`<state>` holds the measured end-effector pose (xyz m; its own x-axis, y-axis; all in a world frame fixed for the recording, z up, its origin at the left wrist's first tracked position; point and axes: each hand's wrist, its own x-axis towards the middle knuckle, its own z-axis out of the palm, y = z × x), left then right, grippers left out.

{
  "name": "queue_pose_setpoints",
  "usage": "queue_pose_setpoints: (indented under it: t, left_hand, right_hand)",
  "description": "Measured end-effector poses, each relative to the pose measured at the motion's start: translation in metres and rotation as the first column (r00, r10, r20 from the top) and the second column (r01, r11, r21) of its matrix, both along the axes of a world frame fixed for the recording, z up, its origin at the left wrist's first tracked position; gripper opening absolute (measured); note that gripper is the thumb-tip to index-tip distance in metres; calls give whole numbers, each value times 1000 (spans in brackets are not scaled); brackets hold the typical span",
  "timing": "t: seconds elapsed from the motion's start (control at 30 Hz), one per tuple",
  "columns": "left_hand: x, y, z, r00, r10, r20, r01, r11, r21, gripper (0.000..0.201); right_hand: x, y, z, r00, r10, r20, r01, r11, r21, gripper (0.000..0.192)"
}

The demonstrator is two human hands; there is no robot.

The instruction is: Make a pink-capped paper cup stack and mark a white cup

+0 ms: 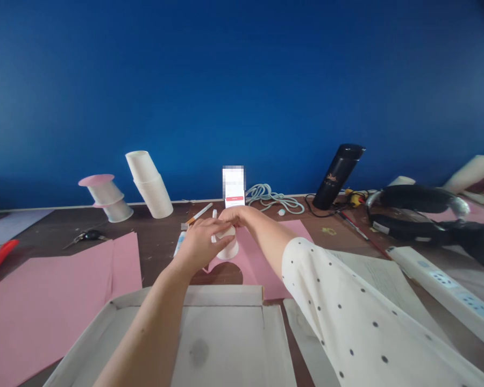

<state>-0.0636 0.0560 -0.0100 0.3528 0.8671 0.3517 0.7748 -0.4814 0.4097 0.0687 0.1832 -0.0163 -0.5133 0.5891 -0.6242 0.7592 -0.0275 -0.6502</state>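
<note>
A white paper cup (pixel 228 250) stands upside down on a sheet of pink paper (pixel 272 269), which has a rounded cut-out along its near edge. My left hand (pixel 201 239) is closed over the cup, its fingers on the upturned base and side. Right behind the cup, my right hand (pixel 233 215) is curled, with its fingertips mostly hidden by my left hand; what it holds cannot be made out. A slim white stick (pixel 214 214) rises just beyond my left fingers. Close by lie a utility knife (pixel 197 214) and a white-and-blue tube (pixel 179 243).
A stack of paper cups (pixel 151 188), joined cups with pink discs (pixel 107 199) and keys (pixel 89 235) are left. Behind my hands stand a phone (pixel 234 185) and white cable (pixel 272 198). A black flask (pixel 339 174), headphones (pixel 419 215) and power strip (pixel 443 285) are right; a cardboard tray (pixel 226 344) is nearest.
</note>
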Motion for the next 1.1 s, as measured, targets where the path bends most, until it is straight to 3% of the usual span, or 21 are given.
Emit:
queue_pose_setpoints:
  t: [0.23,0.4,0.5,0.6,0.7,0.77,0.8,0.87,0.93,1.0,1.1]
  left_hand:
    - [0,-2,2,1000,-7,27,8,1000,-15,37]
    - [1,-2,4,998,-9,62,12,999,-47,37]
    - [1,-2,3,995,-7,101,12,999,-52,38]
    - [1,-2,2,987,-33,154,42,998,-56,36]
    - [2,-4,4,984,-74,161,79,996,-27,31]
    - [2,-6,7,984,-71,163,77,997,-32,29]
    - [3,-6,8,983,-75,167,83,996,-38,29]
    - [3,-8,9,980,-85,178,95,994,-48,30]
    - [2,-8,9,979,-81,190,93,994,-54,31]
    - [1,-8,8,978,-67,199,81,995,-61,33]
    - [0,-6,5,975,-60,212,74,995,-59,33]
  right_hand:
    - [13,-18,9,958,-187,-216,227,958,176,21]
    - [43,-55,30,836,-268,-478,466,807,362,19]
    - [62,-91,39,761,-231,-607,554,718,422,19]
    - [76,-129,42,760,-138,-635,497,754,430,15]
    - [79,-160,40,820,-50,-570,355,826,438,21]
    - [75,-173,34,863,30,-505,259,831,492,26]
    - [71,-178,30,887,73,-456,219,803,554,25]
    - [62,-184,21,921,139,-365,191,654,732,22]
    - [53,-186,12,945,240,-220,67,519,852,22]
    - [47,-186,4,958,272,-91,-41,444,895,25]
    - [40,-182,-5,975,217,46,-126,372,920,28]
